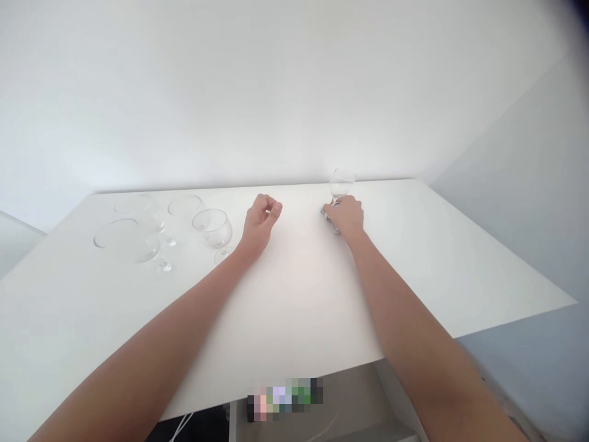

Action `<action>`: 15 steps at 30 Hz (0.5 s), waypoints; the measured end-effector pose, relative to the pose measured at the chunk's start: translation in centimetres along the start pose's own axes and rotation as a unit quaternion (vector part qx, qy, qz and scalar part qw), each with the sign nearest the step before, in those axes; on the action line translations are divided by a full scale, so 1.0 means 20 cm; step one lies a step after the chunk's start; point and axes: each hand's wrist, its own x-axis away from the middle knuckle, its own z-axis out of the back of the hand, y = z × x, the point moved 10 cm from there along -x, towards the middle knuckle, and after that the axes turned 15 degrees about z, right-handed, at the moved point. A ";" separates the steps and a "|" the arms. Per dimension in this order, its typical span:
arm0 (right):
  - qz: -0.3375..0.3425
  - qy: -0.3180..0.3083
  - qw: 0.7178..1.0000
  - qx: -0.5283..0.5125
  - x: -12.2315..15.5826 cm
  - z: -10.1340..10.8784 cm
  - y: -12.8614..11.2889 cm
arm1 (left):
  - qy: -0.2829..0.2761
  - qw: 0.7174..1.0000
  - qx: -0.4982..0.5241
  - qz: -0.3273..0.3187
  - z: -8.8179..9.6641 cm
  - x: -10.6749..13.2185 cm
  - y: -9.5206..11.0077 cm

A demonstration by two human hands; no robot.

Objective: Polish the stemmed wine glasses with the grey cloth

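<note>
Near the back edge of the white table (294,294), my right hand (348,216) is closed around the lower part of a clear wine glass (343,183). The bowl shows above my fingers, while the stem is mostly hidden. A small grey-white thing (329,216) shows beneath the fingers; its kind is unclear. To the left, my left hand (261,224) hovers with fingers curled in and thumb near the index finger, with nothing visible in it. Closest to that hand is a round stemmed glass (216,232), its foot partly behind my forearm.
Further left stand several clear stemmed glasses, among them a large one (133,242) in front and another (184,207) behind. A white wall (276,92) rises behind the table. Below the front edge are an open drawer (354,399) with a blurred-out item and white cables (183,425).
</note>
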 end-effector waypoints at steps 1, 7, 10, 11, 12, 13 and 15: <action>-0.011 -0.001 1.000 0.000 0.01 0.01 0.00 | -0.011 1.000 0.003 0.002 -0.01 0.01 0.00; -0.050 -0.074 0.995 0.042 0.06 0.07 -0.01 | -0.065 0.997 0.009 0.028 -0.06 0.04 -0.01; -0.044 -0.171 0.983 0.042 0.09 0.03 -0.03 | -0.078 0.996 -0.004 0.048 -0.07 0.04 -0.04; -0.030 -0.205 0.978 0.036 0.12 0.00 -0.07 | -0.082 0.995 -0.010 0.054 -0.07 0.04 -0.04; -0.010 -0.232 0.972 0.031 0.14 -0.03 -0.11 | -0.086 0.994 -0.016 0.060 -0.08 0.04 -0.04; 0.022 -0.252 0.967 0.024 0.17 -0.07 -0.18 | -0.089 0.994 -0.021 0.065 -0.08 0.04 -0.04; 0.112 -0.253 0.961 0.020 0.20 -0.14 -0.34 | -0.094 0.993 -0.029 0.068 -0.09 0.05 -0.03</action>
